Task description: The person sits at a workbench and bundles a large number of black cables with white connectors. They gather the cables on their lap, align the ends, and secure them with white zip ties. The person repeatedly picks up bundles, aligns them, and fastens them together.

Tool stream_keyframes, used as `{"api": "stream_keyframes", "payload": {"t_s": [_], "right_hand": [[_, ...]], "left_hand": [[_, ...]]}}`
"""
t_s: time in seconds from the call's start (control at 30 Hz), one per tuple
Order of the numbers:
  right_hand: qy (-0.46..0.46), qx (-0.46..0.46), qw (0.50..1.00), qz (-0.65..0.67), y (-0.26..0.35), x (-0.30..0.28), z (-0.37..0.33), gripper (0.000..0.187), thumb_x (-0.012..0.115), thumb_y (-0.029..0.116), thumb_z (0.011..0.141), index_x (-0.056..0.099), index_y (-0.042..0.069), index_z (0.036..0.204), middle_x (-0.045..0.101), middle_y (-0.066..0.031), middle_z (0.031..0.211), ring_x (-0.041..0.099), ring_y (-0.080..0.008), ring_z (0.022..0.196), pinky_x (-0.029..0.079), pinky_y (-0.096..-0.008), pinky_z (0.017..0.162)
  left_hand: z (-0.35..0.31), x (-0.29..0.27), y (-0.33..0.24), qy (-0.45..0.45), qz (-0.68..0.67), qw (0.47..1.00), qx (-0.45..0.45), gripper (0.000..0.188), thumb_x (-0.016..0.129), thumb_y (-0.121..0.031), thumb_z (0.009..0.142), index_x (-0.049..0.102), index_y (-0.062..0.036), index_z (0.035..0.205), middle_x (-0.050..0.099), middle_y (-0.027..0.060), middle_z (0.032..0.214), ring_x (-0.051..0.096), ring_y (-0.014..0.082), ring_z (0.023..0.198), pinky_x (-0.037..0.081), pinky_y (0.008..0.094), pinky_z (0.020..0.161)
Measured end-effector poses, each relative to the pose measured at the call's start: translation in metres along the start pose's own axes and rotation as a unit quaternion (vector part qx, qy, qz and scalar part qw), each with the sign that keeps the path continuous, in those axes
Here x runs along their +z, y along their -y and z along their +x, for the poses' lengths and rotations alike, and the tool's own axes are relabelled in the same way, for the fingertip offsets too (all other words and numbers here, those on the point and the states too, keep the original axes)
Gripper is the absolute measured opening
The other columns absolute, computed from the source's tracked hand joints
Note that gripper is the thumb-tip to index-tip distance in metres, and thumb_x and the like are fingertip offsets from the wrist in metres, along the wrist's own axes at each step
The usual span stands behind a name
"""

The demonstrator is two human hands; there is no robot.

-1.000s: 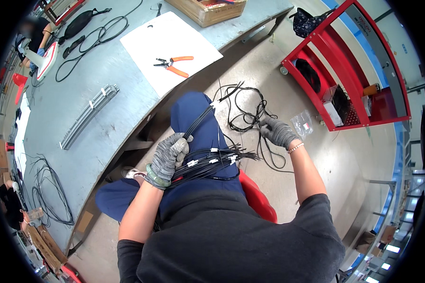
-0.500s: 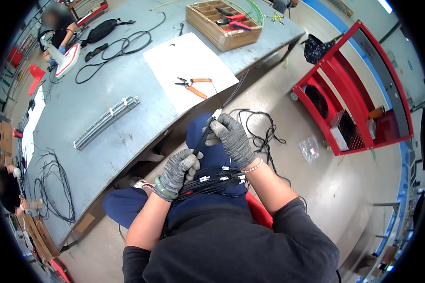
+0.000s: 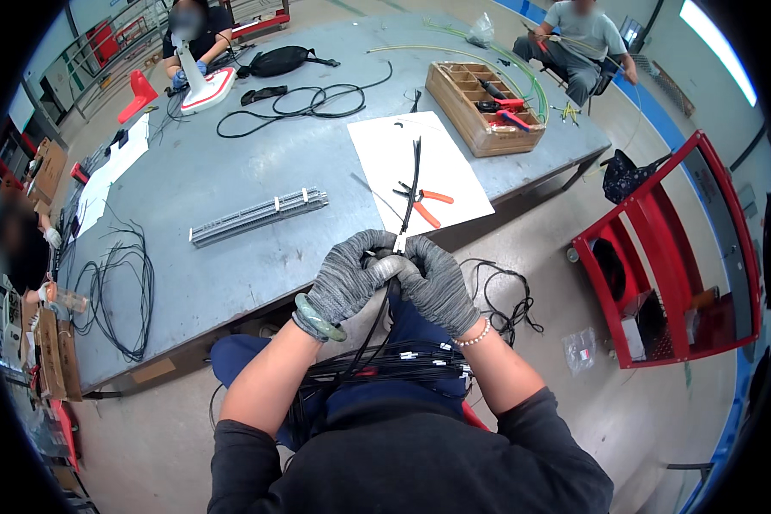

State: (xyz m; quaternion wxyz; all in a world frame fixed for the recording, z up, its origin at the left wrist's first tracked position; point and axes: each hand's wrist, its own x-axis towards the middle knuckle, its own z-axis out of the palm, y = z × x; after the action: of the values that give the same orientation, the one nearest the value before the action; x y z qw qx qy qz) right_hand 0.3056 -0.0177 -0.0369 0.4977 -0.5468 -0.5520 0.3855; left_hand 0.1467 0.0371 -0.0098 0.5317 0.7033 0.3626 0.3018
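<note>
Both my hands wear grey knit gloves and meet in front of me at the table's near edge. My left hand [image 3: 351,272] and my right hand [image 3: 437,281] are closed together on black cables [image 3: 415,176], whose far ends rise from between the fingers over a white sheet [image 3: 368,141]. A small white tag [image 3: 399,243] shows on the cables just beyond my fingertips. Orange-handled pliers [image 3: 428,210] lie on the sheet just beyond the cables. Across my lap rests a bundle of black cables [image 3: 411,367] with several white tags.
On the grey table [image 3: 188,188] lie a slotted grey strip bundle [image 3: 257,221], a coiled black cable [image 3: 317,111] and thin black wires [image 3: 120,291]. A wooden tool box [image 3: 463,120] stands at the far right. A red cart [image 3: 634,201] stands right. Co-workers sit around the table.
My hands have come together around the cables and moved farther forward, toward the sheet. The cable ends now point away from me. The whole view has shifted, and a seated person appears at the far right.
</note>
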Motion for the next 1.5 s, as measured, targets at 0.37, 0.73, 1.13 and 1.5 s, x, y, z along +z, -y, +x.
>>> {"api": "stream_keyframes", "payload": {"t_s": [0.37,0.73,1.13,1.5], "right_hand": [[0.001,0.056,0.997,0.046,0.015,0.000,-0.004,0.014,0.053,0.014,0.092,0.055,0.000,0.090,0.059,-0.0044,0.067,0.057,-0.0083,0.058,0.046,-0.0231,0.053],[0.031,0.120,0.967,0.222,0.015,-0.010,-0.003,0.016,0.055,0.016,0.092,0.058,0.001,0.095,0.059,-0.0024,0.072,0.054,-0.0077,0.057,0.045,-0.0222,0.054],[-0.014,0.089,0.982,0.167,0.018,-0.002,-0.010,0.017,0.060,0.011,0.089,0.060,0.001,0.102,0.054,0.0026,0.066,0.047,-0.0018,0.054,0.039,-0.0185,0.049],[0.033,0.044,0.974,0.220,0.021,-0.004,-0.017,0.021,0.058,0.006,0.088,0.055,-0.002,0.107,0.061,-0.0031,0.076,0.058,-0.0065,0.065,0.048,-0.0197,0.058]], "left_hand": [[-0.004,0.001,-0.009,-0.001,-0.036,0.999,-0.020,0.031,0.068,-0.016,0.084,0.056,-0.0017,0.110,0.057,0.0002,0.085,0.051,0.0066,0.079,0.046,0.0230,0.072],[-0.003,-0.013,-0.014,-0.013,-0.182,0.977,-0.109,0.019,0.058,-0.009,0.086,0.059,-0.0005,0.103,0.058,0.0006,0.075,0.053,0.0056,0.063,0.046,0.0199,0.058],[-0.014,-0.012,-0.020,-0.019,-0.178,0.982,-0.062,0.019,0.059,-0.010,0.086,0.061,-0.0012,0.103,0.056,-0.0012,0.069,0.051,0.0043,0.057,0.043,0.0191,0.051],[-0.017,-0.009,-0.018,-0.015,-0.199,0.979,-0.040,0.020,0.059,-0.009,0.085,0.062,-0.0016,0.104,0.059,-0.0008,0.070,0.051,0.0049,0.057,0.042,0.0187,0.050]]}}
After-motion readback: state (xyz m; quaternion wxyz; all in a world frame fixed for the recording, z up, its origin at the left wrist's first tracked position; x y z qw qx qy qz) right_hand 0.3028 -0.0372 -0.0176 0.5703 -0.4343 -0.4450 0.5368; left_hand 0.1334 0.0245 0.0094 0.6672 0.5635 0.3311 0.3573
